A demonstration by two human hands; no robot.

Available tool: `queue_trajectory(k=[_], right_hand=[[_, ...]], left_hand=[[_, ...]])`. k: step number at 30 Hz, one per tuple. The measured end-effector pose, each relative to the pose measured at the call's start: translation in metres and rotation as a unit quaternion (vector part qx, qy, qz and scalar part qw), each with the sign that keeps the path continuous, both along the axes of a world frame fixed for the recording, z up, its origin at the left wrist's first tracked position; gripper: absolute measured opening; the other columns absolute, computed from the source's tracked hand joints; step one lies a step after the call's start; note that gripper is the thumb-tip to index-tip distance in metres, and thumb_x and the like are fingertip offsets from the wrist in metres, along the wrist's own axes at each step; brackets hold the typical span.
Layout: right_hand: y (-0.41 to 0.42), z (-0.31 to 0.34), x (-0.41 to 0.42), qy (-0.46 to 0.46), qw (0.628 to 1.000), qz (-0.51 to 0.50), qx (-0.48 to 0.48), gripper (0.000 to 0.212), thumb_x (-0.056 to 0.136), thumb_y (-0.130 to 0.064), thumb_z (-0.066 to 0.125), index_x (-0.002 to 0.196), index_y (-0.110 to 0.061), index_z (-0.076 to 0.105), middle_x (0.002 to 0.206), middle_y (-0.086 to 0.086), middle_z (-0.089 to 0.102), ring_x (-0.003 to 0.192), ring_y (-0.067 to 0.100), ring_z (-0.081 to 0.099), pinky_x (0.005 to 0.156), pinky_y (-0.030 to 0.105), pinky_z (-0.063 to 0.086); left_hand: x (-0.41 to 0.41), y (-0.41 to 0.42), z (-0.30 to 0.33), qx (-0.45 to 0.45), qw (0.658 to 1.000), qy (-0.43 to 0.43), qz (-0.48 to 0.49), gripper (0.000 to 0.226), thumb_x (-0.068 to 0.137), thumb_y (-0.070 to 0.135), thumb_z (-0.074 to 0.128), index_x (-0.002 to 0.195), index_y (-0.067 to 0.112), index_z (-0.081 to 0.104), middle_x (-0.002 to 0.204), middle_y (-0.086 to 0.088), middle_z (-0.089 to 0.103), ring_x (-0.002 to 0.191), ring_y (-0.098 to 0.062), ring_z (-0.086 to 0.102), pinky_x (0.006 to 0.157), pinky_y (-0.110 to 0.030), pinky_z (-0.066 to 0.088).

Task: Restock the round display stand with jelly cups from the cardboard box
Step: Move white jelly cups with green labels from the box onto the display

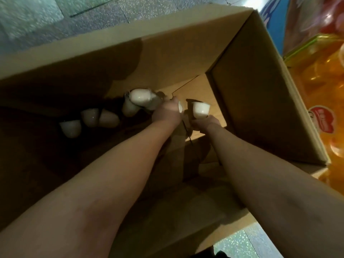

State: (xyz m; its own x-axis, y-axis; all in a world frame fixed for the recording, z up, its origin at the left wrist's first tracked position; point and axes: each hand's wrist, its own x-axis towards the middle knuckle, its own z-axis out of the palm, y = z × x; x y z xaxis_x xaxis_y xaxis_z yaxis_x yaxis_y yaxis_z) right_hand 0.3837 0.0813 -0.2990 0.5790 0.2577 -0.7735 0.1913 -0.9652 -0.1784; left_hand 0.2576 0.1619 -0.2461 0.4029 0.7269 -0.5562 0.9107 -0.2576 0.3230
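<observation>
A deep brown cardboard box (251,90) fills the frame as a person reaches both bare arms to its floor. Orange packaged goods (320,101) line the right edge; the display stand cannot be made out. The left hand (166,113) clutches a cluster of milky white jelly cups (141,97); the right hand (204,123) pinches a single cup (201,108). Loose cups (89,118) lie in shadow, centre left. An overfull left grip could shed cups on lifting.

Tall walls of the cardboard box (260,101) hem both hands in, loose jelly cups (89,118) crowd its left floor, the right floor lies bare.
</observation>
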Motion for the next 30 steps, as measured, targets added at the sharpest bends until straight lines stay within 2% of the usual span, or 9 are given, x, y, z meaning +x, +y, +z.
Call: queue_trajectory(k=[3,5,9,13,16,19,23,26,30], right_hand=[[-0.012,0.017,0.001,0.018,0.999,0.003,-0.028,0.04,0.088,-0.032,0.066,0.119,-0.009,0.055,0.1,0.01,0.061,0.081,0.021,0.06,0.076,0.033,0.051],[-0.018,0.034,0.004,0.003,0.999,0.044,-0.026,0.045,0.091,-0.034,0.063,0.127,-0.008,0.053,0.108,0.009,0.058,0.083,0.023,0.059,0.07,0.032,0.046],[-0.036,0.09,0.008,-0.033,0.996,0.07,0.055,0.056,0.091,-0.026,0.066,0.137,-0.003,0.045,0.132,0.016,0.055,0.119,0.033,0.055,0.079,0.032,0.04],[-0.08,0.165,0.011,-0.085,0.984,0.122,0.102,0.054,0.094,-0.031,0.059,0.138,-0.009,0.039,0.127,0.014,0.057,0.112,0.032,0.059,0.085,0.041,0.051],[-0.146,0.226,0.019,-0.096,0.97,0.125,0.183,0.037,0.088,-0.039,0.066,0.11,-0.014,0.048,0.098,0.006,0.061,0.083,0.023,0.06,0.068,0.039,0.052],[-0.228,0.281,0.03,-0.12,0.954,0.093,0.26,0.033,0.085,-0.038,0.071,0.098,-0.018,0.049,0.081,-0.006,0.053,0.074,0.015,0.054,0.06,0.032,0.045],[-0.345,0.33,0.048,-0.129,0.938,0.043,0.319,0.032,0.083,-0.034,0.073,0.093,-0.022,0.045,0.078,-0.011,0.049,0.074,0.016,0.05,0.055,0.024,0.032],[-0.433,0.355,0.062,-0.149,0.934,0.008,0.326,0.028,0.083,-0.029,0.071,0.097,-0.016,0.05,0.085,-0.001,0.057,0.079,0.024,0.054,0.062,0.031,0.034],[-0.548,0.391,0.081,-0.194,0.925,-0.048,0.322,0.03,0.082,-0.025,0.07,0.107,-0.014,0.057,0.088,0.0,0.061,0.082,0.023,0.056,0.067,0.03,0.036]], left_hand=[[-0.012,-0.016,0.018,-0.004,1.0,-0.026,-0.015,0.041,0.095,0.039,0.054,0.13,0.02,0.047,0.128,-0.006,0.045,0.102,-0.024,0.053,0.07,-0.033,0.044],[-0.021,-0.027,0.033,0.016,0.998,-0.043,-0.046,0.037,0.094,0.039,0.052,0.125,0.019,0.049,0.121,-0.004,0.049,0.093,-0.018,0.053,0.068,-0.03,0.043],[-0.035,-0.05,0.082,0.031,0.996,-0.067,-0.059,0.041,0.091,0.037,0.051,0.127,0.018,0.05,0.117,-0.002,0.05,0.093,-0.016,0.052,0.073,-0.029,0.041],[-0.041,-0.086,0.146,0.064,0.994,-0.084,-0.037,0.038,0.093,0.036,0.053,0.127,0.018,0.051,0.118,0.0,0.051,0.096,-0.016,0.055,0.075,-0.028,0.044],[-0.034,-0.125,0.197,0.06,0.993,-0.099,0.002,0.04,0.096,0.037,0.053,0.132,0.021,0.048,0.12,0.004,0.05,0.099,-0.011,0.052,0.079,-0.025,0.044],[-0.024,-0.173,0.24,0.078,0.987,-0.143,-0.004,0.033,0.096,0.033,0.055,0.125,0.017,0.054,0.114,0.002,0.055,0.099,-0.01,0.054,0.082,-0.025,0.048],[0.005,-0.251,0.287,0.102,0.962,-0.247,-0.061,0.027,0.091,0.028,0.057,0.107,0.007,0.059,0.101,-0.005,0.059,0.091,-0.018,0.059,0.076,-0.029,0.051],[0.041,-0.317,0.323,0.049,0.97,-0.231,-0.064,0.031,0.093,0.028,0.058,0.12,0.017,0.053,0.112,0.002,0.055,0.097,-0.014,0.055,0.069,-0.022,0.04],[0.09,-0.41,0.356,0.063,0.947,-0.284,-0.134,0.035,0.087,0.032,0.062,0.12,0.019,0.057,0.106,0.0,0.059,0.091,-0.022,0.06,0.072,-0.031,0.04]])
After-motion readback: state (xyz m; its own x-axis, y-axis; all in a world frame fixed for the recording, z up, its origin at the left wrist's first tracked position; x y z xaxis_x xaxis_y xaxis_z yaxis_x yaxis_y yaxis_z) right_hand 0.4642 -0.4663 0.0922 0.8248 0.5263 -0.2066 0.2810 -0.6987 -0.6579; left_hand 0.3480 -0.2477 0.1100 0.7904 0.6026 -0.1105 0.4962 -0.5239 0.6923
